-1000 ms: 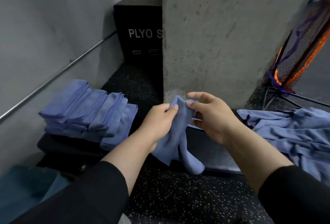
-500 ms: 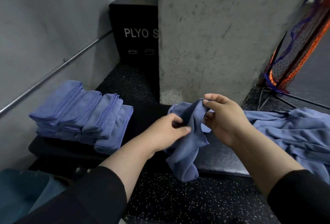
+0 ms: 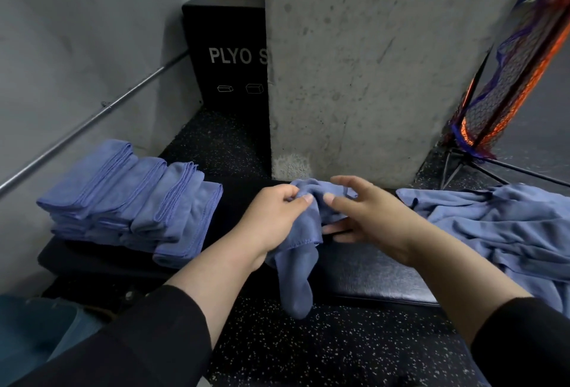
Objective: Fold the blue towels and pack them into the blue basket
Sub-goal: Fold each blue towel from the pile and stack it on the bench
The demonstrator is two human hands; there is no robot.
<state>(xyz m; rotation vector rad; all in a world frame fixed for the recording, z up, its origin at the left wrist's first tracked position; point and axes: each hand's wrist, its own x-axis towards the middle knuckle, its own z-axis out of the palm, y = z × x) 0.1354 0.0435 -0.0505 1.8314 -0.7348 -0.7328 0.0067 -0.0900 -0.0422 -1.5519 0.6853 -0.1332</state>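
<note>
Blue microfibre hangs bunched between two hands over a black padded bench (image 3: pixel 370 275): the left hand (image 3: pixel 271 220) pinches the towel (image 3: pixel 297 263) at its top edge, while the right hand (image 3: pixel 370 217) curls its fingers around the gathered cloth beside it. Folded towels (image 3: pixel 132 201) are stacked at the bench's left end, an unfolded heap (image 3: pixel 499 226) lies at the right, and a concrete pillar (image 3: pixel 370 62) rises behind.

On the table (image 3: pixel 370 275) in front of me, the stack of folded towels (image 3: pixel 132 201) sits at the left end and the heap of loose towels (image 3: pixel 499 226) at the right end, well apart. Between them my hands, left (image 3: pixel 271 217) and right (image 3: pixel 370 217), hold one towel (image 3: pixel 299 263) that hangs over the table's front edge. Behind the table stands the pillar (image 3: pixel 370 62), with the box (image 3: pixel 228 47) to its left and the net (image 3: pixel 509 78) to its right.
</note>
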